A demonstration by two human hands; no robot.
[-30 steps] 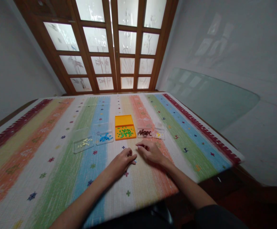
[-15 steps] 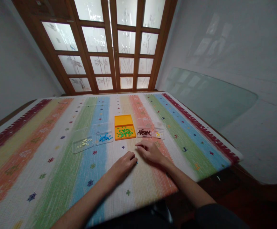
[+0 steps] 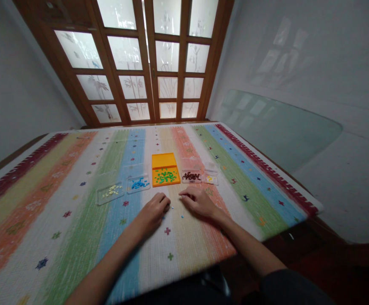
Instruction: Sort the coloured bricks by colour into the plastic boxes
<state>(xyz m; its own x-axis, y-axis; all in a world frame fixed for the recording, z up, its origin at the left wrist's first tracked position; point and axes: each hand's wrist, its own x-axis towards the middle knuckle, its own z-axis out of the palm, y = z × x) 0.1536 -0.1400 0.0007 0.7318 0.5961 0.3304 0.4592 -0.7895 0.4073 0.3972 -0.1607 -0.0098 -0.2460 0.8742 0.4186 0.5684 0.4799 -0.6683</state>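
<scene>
My left hand [image 3: 153, 212] rests on the striped cloth [image 3: 76, 212] with its fingers curled in, just below the orange tray [image 3: 165, 170] of green bits. What it holds, if anything, is too small to make out. My right hand [image 3: 199, 201] lies beside it, fingers bent and pinched together, close under the clear box of dark brown bits [image 3: 191, 176]. Two tiny pieces [image 3: 172, 207] lie loose on the cloth between the hands.
A row of small clear boxes stands on the table: pale yellow bits [image 3: 110, 192], blue bits [image 3: 138, 184], and yellow-red bits [image 3: 211, 178] at the right. A glass sheet [image 3: 280, 127] leans on the right wall. Wooden glazed doors [image 3: 146, 63] stand behind.
My left hand has slid up and left toward the orange tray, uncovering small pieces on the cloth. My right hand has barely moved.
</scene>
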